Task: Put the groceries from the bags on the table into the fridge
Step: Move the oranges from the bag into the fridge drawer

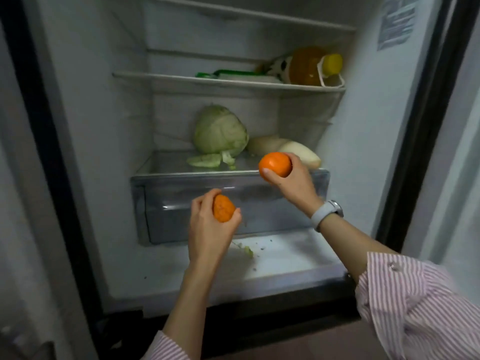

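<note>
Fridge (109,141) door's wide open, cabbage (220,131) on the shelf; left hand (207,229) grips one orange (222,208), right hand (293,183) grips another orange (275,163).

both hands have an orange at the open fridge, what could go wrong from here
1. Round fruit may roll: set near the front edge of the glass shelf, the orange in the right hand could roll off.
2. Crowding: the cabbage and the white radishes fill the shelf's right side.
3. With the left hand gripping its orange, no hand is free to open the drawer.
</note>
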The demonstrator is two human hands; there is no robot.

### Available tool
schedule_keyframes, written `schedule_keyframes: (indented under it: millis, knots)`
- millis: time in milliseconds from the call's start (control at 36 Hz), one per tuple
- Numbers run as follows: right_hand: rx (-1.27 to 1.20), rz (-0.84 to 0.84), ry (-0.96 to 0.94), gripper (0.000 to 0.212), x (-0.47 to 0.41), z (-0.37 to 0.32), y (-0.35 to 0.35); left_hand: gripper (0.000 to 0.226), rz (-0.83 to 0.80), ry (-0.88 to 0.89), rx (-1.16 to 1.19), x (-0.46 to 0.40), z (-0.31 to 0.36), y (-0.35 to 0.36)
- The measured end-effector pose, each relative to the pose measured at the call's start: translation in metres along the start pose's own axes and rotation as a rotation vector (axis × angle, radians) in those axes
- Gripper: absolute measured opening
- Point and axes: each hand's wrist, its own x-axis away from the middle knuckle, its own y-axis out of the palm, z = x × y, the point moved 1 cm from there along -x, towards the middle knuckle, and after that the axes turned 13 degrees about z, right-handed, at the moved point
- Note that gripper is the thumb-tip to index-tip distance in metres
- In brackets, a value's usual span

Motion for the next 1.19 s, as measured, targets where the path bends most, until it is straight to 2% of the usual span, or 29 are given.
schedule_keyframes:
  millis: [83, 222, 306, 389, 472, 611, 750, 1000, 1111, 1194]
  knots:
    - [0.077, -0.03, -0.046, 0.067, -0.031, 0.003, 0.031, 0.053, 0.057, 0.029, -0.065, -0.015, -0.006, 0.001]
    - [0.316, -0.19, -0.065, 0.065, -0.059, 0.018, 0.065, 0.053, 0.102, 0.044, -0.167, -0.032, -0.005, 0.006]
    - [0.342, -0.215, -0.11, 0.066, -0.062, 0.024, 0.066, 0.054, 0.123, 0.087, -0.219, -0.036, -0.001, 0.007]
    - [0.383, -0.148, -0.262, 0.074, -0.051, 0.03, 0.058, 0.057, 0.135, 0.117, -0.263, -0.039, 0.002, 0.008]
    - [0.359, -0.035, -0.449, 0.072, -0.027, 0.044, 0.049, 0.056, 0.114, 0.149, -0.289, -0.039, 0.003, 0.01]
    - [0.522, -0.085, -0.674, 0.058, -0.006, 0.065, 0.04, 0.056, 0.082, 0.188, -0.311, -0.039, 0.007, 0.011]
    - [0.528, -0.1, -0.643, 0.045, -0.01, 0.051, 0.026, 0.056, 0.093, 0.241, -0.293, -0.044, 0.019, 0.006]
    - [0.383, -0.164, -0.655, 0.056, -0.009, 0.025, -0.02, 0.057, 0.09, 0.377, -0.245, -0.047, 0.033, -0.01]
    - [0.361, -0.13, -0.665, 0.054, 0.008, 0.015, -0.043, 0.061, 0.136, 0.421, -0.259, -0.04, 0.044, -0.017]
    - [0.347, -0.187, -0.636, 0.053, 0.014, 0.005, -0.059, 0.064, 0.124, 0.439, -0.249, -0.034, 0.055, -0.025]
